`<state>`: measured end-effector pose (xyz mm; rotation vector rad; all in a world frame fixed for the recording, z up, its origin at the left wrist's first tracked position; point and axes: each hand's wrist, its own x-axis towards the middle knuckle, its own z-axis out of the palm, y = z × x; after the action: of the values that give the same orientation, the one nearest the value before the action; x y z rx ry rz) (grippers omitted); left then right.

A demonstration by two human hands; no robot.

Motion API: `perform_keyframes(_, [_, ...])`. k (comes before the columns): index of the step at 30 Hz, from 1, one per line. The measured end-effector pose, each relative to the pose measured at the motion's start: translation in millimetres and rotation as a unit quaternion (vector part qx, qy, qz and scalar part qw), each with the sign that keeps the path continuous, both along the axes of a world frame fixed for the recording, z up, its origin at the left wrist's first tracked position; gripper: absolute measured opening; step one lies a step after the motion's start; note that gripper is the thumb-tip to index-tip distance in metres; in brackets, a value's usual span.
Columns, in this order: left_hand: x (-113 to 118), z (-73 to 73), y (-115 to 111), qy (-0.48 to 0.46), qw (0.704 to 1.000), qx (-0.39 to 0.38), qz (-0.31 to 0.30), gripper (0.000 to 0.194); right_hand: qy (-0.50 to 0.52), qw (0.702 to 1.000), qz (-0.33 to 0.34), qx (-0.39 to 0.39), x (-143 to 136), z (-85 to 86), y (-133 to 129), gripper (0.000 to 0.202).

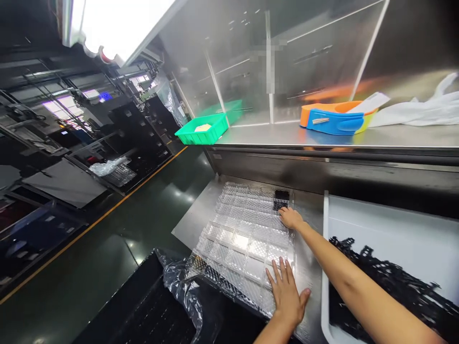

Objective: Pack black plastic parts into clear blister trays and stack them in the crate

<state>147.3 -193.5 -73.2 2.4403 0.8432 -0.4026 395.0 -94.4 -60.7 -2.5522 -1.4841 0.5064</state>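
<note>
A clear plastic tray (233, 234) with rows of compartments lies on the metal bench. Black parts (281, 199) sit in its far right corner. My right hand (291, 218) reaches to these parts, fingers bent and close together at their near edge; whether the fingertips grip one is hidden. Nearer to me, my left hand (288, 291) rests with spread fingers on the tray's near right part, nothing in it. On the right, a white bin (373, 212) holds a heap of black plastic parts (390, 282).
On the steel shelf stand a green bin (202, 131), a blue, orange and yellow holder (335, 122) and white cloth or plastic (423, 110). A black crate (143, 306) with crumpled plastic film (184, 291) is at the lower left.
</note>
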Motion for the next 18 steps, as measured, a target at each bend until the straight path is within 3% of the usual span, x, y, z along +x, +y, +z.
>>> perform_keyframes(6, [1.3, -2.2, 13.7, -0.038, 0.997, -0.071, 0.005, 0.091, 0.005, 1.0, -0.016, 0.012, -10.7, 9.5, 12.9, 0.039])
perform_keyframes(9, [1.4, -9.3, 22.1, -0.016, 0.998, -0.058, 0.002, 0.085, 0.002, 0.996, -0.065, 0.064, -5.7, 27.3, -25.4, 0.042])
perform_keyframes(12, [-0.7, -11.5, 35.5, -0.007, 0.999, -0.035, 0.039, 0.071, -0.039, 0.974, -0.192, 0.11, 18.2, 55.1, -126.0, 0.043])
perform_keyframes(14, [1.7, -1.7, 46.0, -0.12, 0.988, -0.042, 0.09, 0.061, -0.089, 0.935, -0.32, 0.121, 34.5, 80.2, -218.3, 0.043])
perform_keyframes(16, [10.3, 21.9, 49.0, -0.26, 0.957, -0.084, 0.101, 0.056, -0.141, 0.873, -0.451, 0.122, 47.9, 106.6, -309.2, 0.046])
perform_keyframes(18, [26.8, 57.6, 36.8, -0.353, 0.92, -0.144, 0.095, 0.051, -0.165, 0.817, -0.537, 0.126, 60.7, 128.2, -379.5, 0.046])
